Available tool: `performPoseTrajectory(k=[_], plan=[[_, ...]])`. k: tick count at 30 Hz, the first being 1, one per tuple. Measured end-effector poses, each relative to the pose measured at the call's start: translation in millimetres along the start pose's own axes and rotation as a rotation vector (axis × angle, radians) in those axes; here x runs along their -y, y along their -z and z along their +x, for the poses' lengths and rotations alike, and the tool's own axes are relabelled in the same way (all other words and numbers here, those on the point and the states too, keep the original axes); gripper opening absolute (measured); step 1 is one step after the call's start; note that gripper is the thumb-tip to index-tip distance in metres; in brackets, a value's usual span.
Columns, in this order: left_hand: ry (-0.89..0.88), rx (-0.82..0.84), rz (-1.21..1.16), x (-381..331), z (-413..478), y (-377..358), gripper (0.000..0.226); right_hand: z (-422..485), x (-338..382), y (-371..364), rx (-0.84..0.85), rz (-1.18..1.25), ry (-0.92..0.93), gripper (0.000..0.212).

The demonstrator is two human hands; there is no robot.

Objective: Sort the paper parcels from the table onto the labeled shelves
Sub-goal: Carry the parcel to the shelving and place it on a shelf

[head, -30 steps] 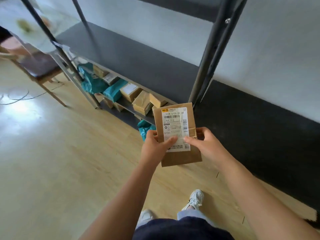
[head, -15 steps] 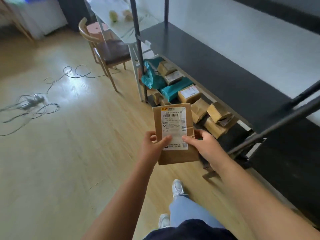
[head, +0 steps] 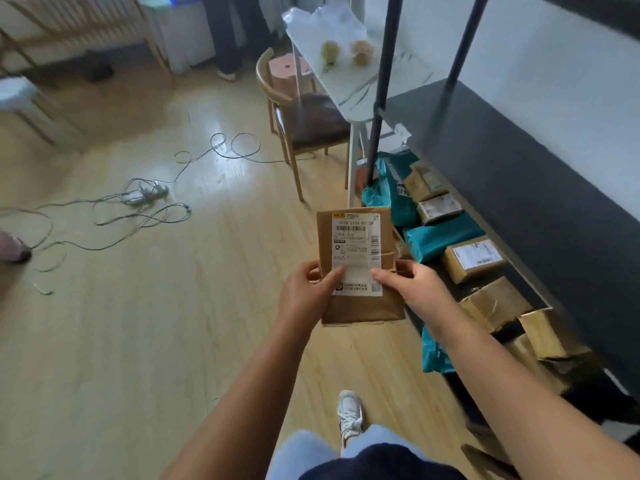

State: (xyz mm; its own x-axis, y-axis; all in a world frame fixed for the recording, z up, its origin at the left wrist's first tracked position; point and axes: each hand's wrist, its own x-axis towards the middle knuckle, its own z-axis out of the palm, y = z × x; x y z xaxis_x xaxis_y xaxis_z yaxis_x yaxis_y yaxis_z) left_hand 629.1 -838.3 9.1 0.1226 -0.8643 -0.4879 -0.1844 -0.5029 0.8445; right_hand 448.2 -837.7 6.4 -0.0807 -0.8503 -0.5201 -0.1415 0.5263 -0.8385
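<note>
I hold a flat brown paper parcel [head: 360, 306] with a white shipping label upright in front of me. My left hand [head: 306, 291] grips its left edge, thumb on the label. On the right edge sits my right hand [head: 414, 287], thumb also on the label. To my right runs a black metal shelf unit [head: 502, 174]. Its low shelf carries several brown parcels [head: 472, 259] and teal bags [head: 440, 237].
A white table [head: 349, 84] with two round items stands beyond the shelf, a wooden chair [head: 304, 123] pushed against it. Loose cables and a power strip [head: 145, 195] lie on the wood floor to the left. Someone's legs [head: 225, 36] stand at the far back.
My view has swung left along the shelf, bringing the chair, table and floor cables into sight. Both hands keep the same hold on the parcel.
</note>
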Motion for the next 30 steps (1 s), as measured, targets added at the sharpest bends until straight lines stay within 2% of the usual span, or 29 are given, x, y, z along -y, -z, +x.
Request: performPoseTrajectory(k=[5, 8, 11, 16, 19, 23, 27, 30], plan=[[0.028, -0.050, -0.059, -22.1, 57.9, 29.3, 0.054, 56.8, 43.7, -25.9, 0.039, 0.039, 0.011, 0.045], [0.033, -0.053, -0.082, -39.5, 99.6, 45.8, 0.042, 94.5, 63.0, -43.5, 0.008, 0.042, -0.007, 0.050], [0.035, -0.020, -0.079, -59.5, 145.2, 59.4, 0.035, 132.6, 83.6, -58.3, -0.038, 0.062, -0.012, 0.043], [0.011, 0.146, 0.005, -103.1, 225.0, 82.7, 0.034, 188.8, 119.3, -85.0, -0.190, 0.113, -0.030, 0.034], [-0.014, 0.255, 0.084, -133.0, 265.5, 89.8, 0.046, 210.3, 139.8, -96.8, -0.300, 0.168, -0.056, 0.025], [-0.065, 0.392, 0.196, -167.0, 311.8, 80.1, 0.064, 231.1, 160.3, -94.4, -0.434, 0.235, -0.075, 0.026], [-0.036, 0.546, 0.219, -195.6, 332.8, 55.6, 0.050, 248.8, 168.2, -72.9, -0.586, 0.244, -0.109, 0.041], [-0.061, 0.608, 0.251, -211.7, 350.1, 27.2, 0.049, 262.0, 175.8, -52.3, -0.669, 0.280, -0.134, 0.042]])
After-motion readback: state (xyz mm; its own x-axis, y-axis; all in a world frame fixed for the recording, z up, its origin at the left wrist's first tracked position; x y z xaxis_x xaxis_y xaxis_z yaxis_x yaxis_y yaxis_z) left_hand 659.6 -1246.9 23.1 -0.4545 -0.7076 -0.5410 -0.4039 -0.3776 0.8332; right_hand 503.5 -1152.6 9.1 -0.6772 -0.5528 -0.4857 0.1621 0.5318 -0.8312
